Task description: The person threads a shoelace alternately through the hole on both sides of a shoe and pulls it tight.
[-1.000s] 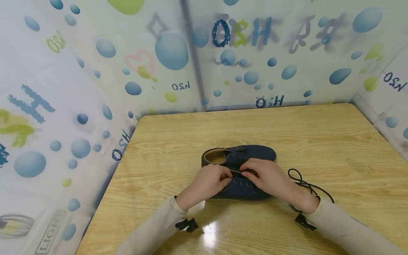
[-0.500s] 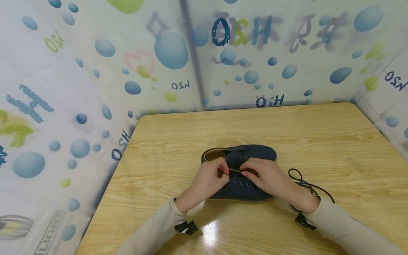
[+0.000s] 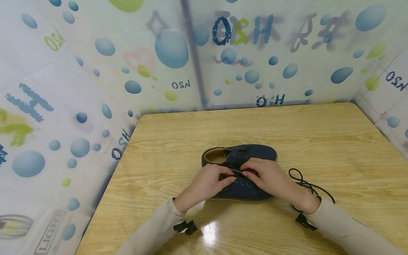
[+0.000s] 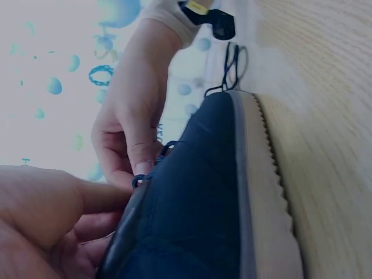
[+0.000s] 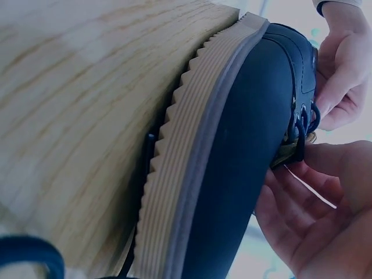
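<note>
Now uncurled, the left hand (image 3: 206, 180) joins the right hand (image 3: 271, 176) in working the nearer navy lace-up shoe (image 3: 250, 192) beneath their fingers, the right's pinching its lacing edge, the left's grip unclear

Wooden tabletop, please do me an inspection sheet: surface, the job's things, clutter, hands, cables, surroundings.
Surface: glossy wood-grain table, with a bright glare patch in front of the shoes.
Job's things: near navy lace-up shoe and far navy lace-up shoe, side by side, toes right; dark cord, likely a shoelace, loose beyond the toes.
Clutter: nothing seen.
Hands: left hand at the near shoe's opening, grip unclear; right hand pinching around its lacing.
Cables: nothing seen.
Surroundings: bubble-print wall covering with H2O lettering.
</note>
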{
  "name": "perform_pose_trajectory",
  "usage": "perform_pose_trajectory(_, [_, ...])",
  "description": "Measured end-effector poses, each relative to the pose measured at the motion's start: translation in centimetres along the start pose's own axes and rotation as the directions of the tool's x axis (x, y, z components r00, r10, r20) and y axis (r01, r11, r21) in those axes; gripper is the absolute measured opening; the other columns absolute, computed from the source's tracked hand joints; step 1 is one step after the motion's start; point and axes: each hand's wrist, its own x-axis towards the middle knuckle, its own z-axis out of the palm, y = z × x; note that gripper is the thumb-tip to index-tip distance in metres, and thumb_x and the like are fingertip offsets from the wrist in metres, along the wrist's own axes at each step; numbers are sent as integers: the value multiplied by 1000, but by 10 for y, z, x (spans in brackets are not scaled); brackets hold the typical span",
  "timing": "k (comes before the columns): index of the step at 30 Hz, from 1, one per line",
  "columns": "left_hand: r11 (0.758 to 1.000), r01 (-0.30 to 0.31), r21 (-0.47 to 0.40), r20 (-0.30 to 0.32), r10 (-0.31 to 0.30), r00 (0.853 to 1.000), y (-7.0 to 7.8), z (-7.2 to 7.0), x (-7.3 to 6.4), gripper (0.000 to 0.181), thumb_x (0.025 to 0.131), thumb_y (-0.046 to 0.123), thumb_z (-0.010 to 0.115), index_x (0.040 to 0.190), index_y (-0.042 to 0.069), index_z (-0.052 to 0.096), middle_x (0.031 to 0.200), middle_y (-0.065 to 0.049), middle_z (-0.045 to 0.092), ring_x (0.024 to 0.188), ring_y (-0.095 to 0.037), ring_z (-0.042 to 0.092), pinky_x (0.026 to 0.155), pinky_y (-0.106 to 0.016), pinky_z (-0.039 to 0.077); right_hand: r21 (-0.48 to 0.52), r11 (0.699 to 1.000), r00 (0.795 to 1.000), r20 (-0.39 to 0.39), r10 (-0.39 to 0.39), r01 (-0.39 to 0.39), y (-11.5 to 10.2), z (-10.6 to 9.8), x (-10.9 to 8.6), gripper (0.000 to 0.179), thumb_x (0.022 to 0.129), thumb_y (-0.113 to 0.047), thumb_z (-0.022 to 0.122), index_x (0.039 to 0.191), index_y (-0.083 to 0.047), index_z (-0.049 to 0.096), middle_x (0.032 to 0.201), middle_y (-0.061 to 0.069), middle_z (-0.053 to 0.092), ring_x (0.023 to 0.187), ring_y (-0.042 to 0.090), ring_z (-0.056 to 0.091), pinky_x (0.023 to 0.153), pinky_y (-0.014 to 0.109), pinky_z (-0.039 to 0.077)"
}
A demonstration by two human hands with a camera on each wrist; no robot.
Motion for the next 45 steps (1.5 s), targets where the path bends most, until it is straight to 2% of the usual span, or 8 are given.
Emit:
perform_pose_trajectory(6, [995, -10, 101, -119, 22, 993, 0, 5, 0, 10, 93, 24, 69, 95, 16, 76, 82, 5, 75, 61, 0, 58, 57, -14, 43, -1, 1000, 1000, -3, -6, 6, 0, 1, 0, 10, 90, -20, 73, 100, -21, 73, 94, -8, 71, 77, 1, 63, 67, 23, 51])
perform_pose_trajectory(11, [982, -3, 190, -231, 47, 972, 2, 8, -2, 8, 89, 27, 75, 91, 19, 73, 80, 9, 75, 63, 0, 62, 57, -13, 43, -2, 1000, 1000, -3, -7, 7, 0, 1, 0, 10, 90, -20, 73, 100, -20, 73, 95, -8, 72, 79, 2, 64, 68, 24, 52])
perform_pose_trajectory(18, [962, -50, 270, -216, 111, 970, 10, 12, -2, 19, 91, 39, 71, 87, 21, 77, 74, 11, 70, 63, -1, 57, 55, -10, 38, 1, 1000, 1000, -13, -11, 11, 0, 1, 0, 11, 90, -19, 73, 100, -20, 73, 95, -8, 72, 79, 2, 64, 68, 23, 52])
perform_pose_trajectory(24, [987, -6, 161, -306, 56, 950, 7, 14, -1, 7, 88, 23, 71, 82, 19, 71, 73, 8, 65, 60, -1, 52, 54, -12, 39, 6, 1000, 1000, -14, -16, 16, 1, 1, 1, 10, 89, -19, 73, 100, -20, 73, 95, -8, 72, 81, 3, 65, 69, 24, 53])
perform_pose_trajectory(28, [988, 57, 145, -312, -9, 950, 3, 9, -3, 10, 82, 20, 72, 78, 19, 63, 70, 8, 60, 57, -2, 47, 51, -15, 37, 1, 1000, 1000, -12, -8, 8, 1, 1, 1, 11, 89, -19, 73, 100, -20, 73, 95, -8, 72, 80, 2, 64, 68, 24, 52])
perform_pose_trajectory(32, [990, 70, 118, -329, -27, 944, 2, 4, -5, 12, 79, 16, 70, 81, 18, 59, 71, 7, 60, 57, -2, 48, 52, -16, 38, -2, 1000, 1000, -8, -6, 6, 1, 1, 1, 11, 89, -20, 73, 100, -20, 73, 94, -8, 71, 78, 1, 63, 67, 23, 51])
perform_pose_trajectory(39, [966, 55, 251, -414, 56, 909, 1, 2, -5, 18, 77, 6, 69, 86, 17, 58, 76, 6, 60, 64, -7, 49, 53, -18, 36, -7, 1000, 1000, -8, -9, 9, 1, 1, 1, 11, 89, -20, 73, 100, -20, 73, 94, -8, 71, 78, 1, 63, 67, 23, 51])
perform_pose_trajectory(45, [926, -44, 375, -330, 177, 927, 0, -2, -6, 20, 83, 4, 68, 79, 23, 72, 74, 7, 61, 69, -9, 43, 60, -19, 36, -3, 1000, 1000, -3, -8, 8, 1, 1, 1, 10, 90, -20, 73, 100, -20, 73, 95, -8, 71, 78, 2, 63, 68, 23, 52])
